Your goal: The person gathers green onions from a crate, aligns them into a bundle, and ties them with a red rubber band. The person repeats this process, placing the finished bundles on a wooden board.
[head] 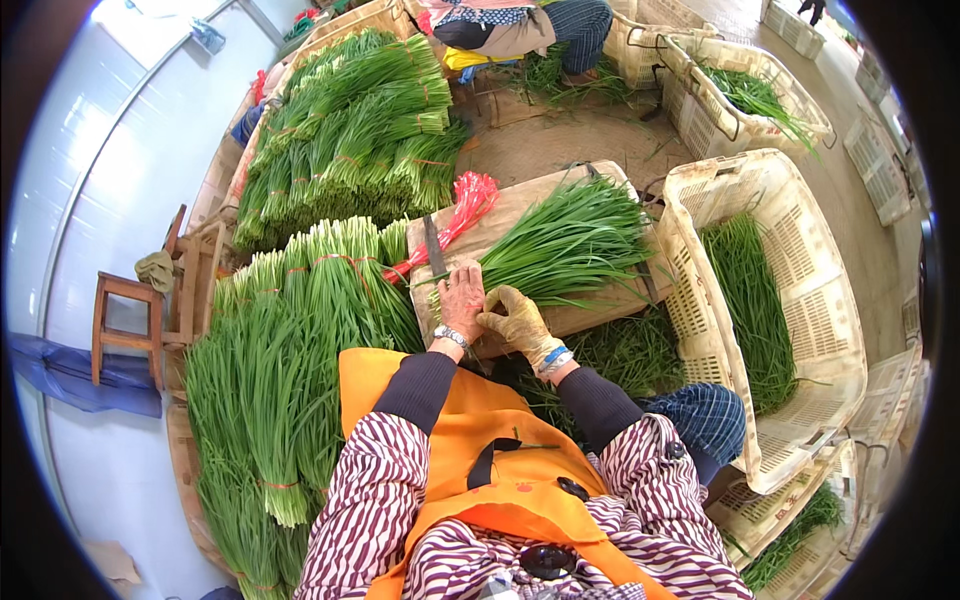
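A loose bunch of garlic chives (566,244) lies across a cardboard-covered board (517,202) in front of me. My left hand (459,301), bare and with a wristwatch, presses over the stem end of this bunch and hides most of the stems. Close against it is my right hand (523,324) in a stained, yellowish glove, thumb and forefinger curled together at the near edge of the bunch. Whether anything sits between those fingertips is hidden. A dark flat metal strip (433,246) and a bundle of red plastic ties (466,210) lie just beyond my left hand.
Tied chive bunches (277,375) are piled at my left, with another stack (360,127) farther off. A plastic crate (817,300) of loose chives stands at my right. Chive scraps (630,352) lie below the board. Another person (525,30) sits opposite. A wooden stool (127,289) is far left.
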A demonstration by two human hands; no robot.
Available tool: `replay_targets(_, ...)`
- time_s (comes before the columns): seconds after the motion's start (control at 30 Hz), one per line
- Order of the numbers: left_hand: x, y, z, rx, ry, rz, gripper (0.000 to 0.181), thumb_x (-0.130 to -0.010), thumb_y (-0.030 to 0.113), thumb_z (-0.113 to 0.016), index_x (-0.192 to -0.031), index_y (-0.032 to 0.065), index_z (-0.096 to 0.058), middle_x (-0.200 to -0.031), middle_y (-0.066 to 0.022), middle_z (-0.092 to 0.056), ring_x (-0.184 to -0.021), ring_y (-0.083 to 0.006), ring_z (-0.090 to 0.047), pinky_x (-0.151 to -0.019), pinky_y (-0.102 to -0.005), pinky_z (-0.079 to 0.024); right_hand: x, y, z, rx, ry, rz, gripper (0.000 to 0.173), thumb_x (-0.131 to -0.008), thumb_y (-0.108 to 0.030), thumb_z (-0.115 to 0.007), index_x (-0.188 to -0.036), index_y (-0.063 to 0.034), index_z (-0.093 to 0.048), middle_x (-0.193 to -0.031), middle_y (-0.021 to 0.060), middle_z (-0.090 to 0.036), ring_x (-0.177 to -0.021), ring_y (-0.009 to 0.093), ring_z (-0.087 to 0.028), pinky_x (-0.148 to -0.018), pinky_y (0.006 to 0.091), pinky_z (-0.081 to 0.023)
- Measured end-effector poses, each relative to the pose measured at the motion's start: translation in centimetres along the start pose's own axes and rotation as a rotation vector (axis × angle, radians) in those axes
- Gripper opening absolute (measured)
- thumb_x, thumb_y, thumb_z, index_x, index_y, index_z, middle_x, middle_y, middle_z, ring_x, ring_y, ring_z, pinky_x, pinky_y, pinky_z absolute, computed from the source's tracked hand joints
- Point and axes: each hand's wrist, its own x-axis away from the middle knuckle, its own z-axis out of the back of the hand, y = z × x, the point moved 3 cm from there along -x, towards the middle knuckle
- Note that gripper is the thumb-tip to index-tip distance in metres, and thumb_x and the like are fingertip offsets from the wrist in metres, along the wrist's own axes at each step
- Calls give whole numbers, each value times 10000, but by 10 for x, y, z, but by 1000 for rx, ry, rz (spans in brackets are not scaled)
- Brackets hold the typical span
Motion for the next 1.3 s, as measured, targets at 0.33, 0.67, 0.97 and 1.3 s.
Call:
replay_targets(0.33, -2, 1, 11, 103, -46, 43, 843, -527, 307, -750, -1224, 9, -381, -1161, -163, -478, -1125, -318, -447, -865, -448, -355, -8, 3, -6, -302, 21, -236, 103, -802, 8, -654, -900, -20, -641, -755, -9, -593, -607, 59, -493, -549, 199, -438)
replay_targets(0.67, 2, -6, 4, 84, 5, -19, 837, -561, 422, -731, -1247, 69, -404, -1173, -124, -468, -1131, -285, -420, -887, -455, -309, -42, -39, -14, 574, 18, 571, 58, -676, -59, -629, -725, -55, -600, -886, 94, -608, -992, 319, -558, -831, 399, -457)
replay_targets(0.97, -9, -26, 2, 670, -125, 143, 700, -561, 324, -736, -1158, 86, -457, -1129, -111, -510, -1128, -292, -455, -985, -432, -278, -69, 7, -16, 69, 126, 326, 118, -650, 58, -638, -699, -8, -553, -789, 110, -584, -992, 312, -568, -879, 366, -447)
replay_targets(1.3, -47, -49, -10, 871, -108, 123, 103, -625, 10, -577, -720, 29, -543, -829, -96, -554, -862, -273, -553, -799, -339, -452, -69, 24, -16, 418, 218, 300, 134, -638, 109, -568, -680, -4, -508, -712, 100, -509, -660, 237, -476, -600, 323, -411)
